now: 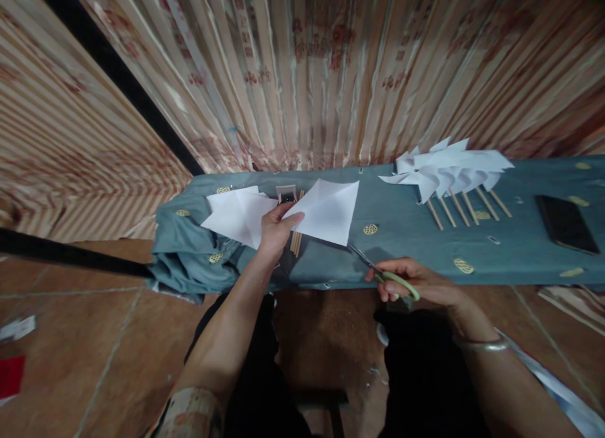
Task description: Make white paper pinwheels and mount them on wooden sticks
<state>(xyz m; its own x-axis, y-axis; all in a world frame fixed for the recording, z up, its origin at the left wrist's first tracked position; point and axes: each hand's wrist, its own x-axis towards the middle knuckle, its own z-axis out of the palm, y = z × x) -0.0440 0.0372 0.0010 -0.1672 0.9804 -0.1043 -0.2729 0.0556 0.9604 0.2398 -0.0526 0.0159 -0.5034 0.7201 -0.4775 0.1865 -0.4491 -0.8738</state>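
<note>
While the left hand grips a creased white paper sheet, the right hand holds green-handled scissors near its lower corner.
Leftmost on the cloth-covered desk lie other paper sheets, then a small open box and loose wooden sticks, partly hidden by the held sheet, which the left fingers pinch above the desk. The right fingers curl round the scissors' handles; whether the blades touch paper is unclear. Farther right, white paper pinwheels overlap in a row, beside a dark flat device.
</note>
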